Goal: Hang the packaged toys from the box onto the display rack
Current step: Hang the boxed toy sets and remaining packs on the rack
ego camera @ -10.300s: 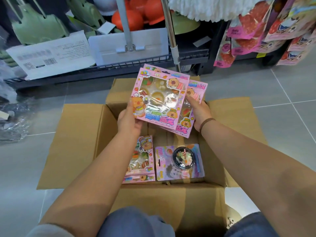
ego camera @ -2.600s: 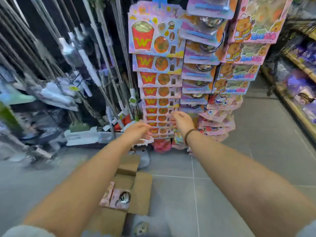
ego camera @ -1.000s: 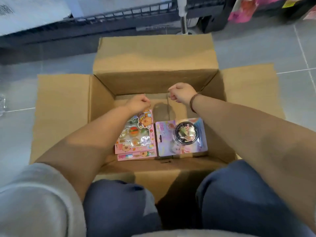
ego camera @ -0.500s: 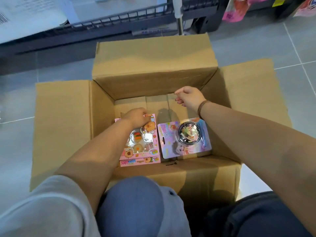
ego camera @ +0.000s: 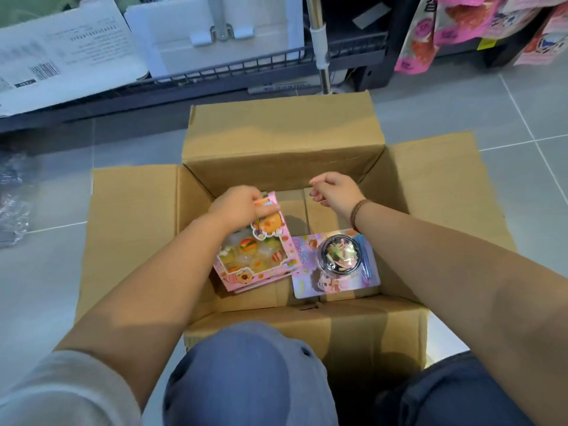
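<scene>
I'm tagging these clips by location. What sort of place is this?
Most likely a shop aisle being restocked: an open cardboard box holding a pink toy pack sits on a tiled floor, more pink packaged goods hang at upper right, and a wire shelf stands behind the box.

There is one cardboard box, open. Inside are two kinds of toy packs. The pink food packs are in a small pile of at least two; the exact number is hidden. There is one purple pack with one round bowl. Several pink bags hang at the top right, too cropped to count.
</scene>
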`<control>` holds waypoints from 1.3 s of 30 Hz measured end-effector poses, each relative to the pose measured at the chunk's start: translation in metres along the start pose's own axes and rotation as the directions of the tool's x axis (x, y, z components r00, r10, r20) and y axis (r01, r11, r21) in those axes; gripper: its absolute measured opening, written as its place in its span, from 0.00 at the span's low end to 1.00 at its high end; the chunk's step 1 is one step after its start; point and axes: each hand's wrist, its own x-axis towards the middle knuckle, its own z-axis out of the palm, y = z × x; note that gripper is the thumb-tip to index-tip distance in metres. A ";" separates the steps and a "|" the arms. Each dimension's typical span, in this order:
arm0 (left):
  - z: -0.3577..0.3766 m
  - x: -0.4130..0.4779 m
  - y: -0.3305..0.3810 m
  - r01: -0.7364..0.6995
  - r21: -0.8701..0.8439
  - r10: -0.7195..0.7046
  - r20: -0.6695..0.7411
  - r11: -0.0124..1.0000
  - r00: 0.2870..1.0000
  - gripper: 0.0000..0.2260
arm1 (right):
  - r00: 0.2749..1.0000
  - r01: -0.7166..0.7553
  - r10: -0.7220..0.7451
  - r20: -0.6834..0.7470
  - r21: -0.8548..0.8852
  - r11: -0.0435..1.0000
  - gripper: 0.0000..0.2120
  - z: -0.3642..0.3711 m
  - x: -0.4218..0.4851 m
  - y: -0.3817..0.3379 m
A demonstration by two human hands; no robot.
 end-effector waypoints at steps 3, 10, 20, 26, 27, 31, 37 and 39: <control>-0.030 -0.001 0.008 0.011 -0.270 -0.067 -0.201 0.963 0.977 0.21 | 0.999 -0.005 0.010 -0.042 0.113 0.994 0.08 -0.004 0.004 -0.007; -0.046 0.010 0.033 0.000 -0.731 -0.340 -0.316 0.682 0.886 0.19 | 0.986 -0.138 0.165 -0.006 0.524 0.841 0.20 -0.023 -0.003 -0.011; 0.011 0.031 0.064 0.069 -0.986 -0.476 0.135 -0.154 0.869 0.23 | 0.994 -0.099 0.045 0.099 0.661 0.743 0.23 -0.032 0.000 0.001; 0.064 0.007 0.067 0.287 -0.933 -0.283 0.221 0.218 0.933 0.28 | 0.996 0.066 0.008 -0.094 0.760 0.647 0.20 -0.047 0.013 0.011; 0.073 0.002 0.063 0.331 -0.886 -0.289 0.241 0.326 0.927 0.31 | 0.995 0.063 0.014 -0.095 0.757 0.651 0.20 -0.050 0.015 0.013; 0.102 0.004 0.043 0.510 -0.635 -0.359 0.362 0.580 0.860 0.40 | 0.998 0.028 0.024 -0.061 0.732 0.681 0.19 -0.056 0.018 0.014; 0.119 0.002 0.035 0.598 -0.561 -0.407 0.439 0.572 0.801 0.08 | 0.996 -0.007 0.066 -0.056 0.706 0.708 0.17 -0.058 0.020 0.015; 0.120 0.003 0.031 0.643 -0.546 -0.436 0.473 0.537 0.766 0.10 | 0.997 -0.006 0.058 -0.049 0.715 0.699 0.18 -0.058 0.019 0.015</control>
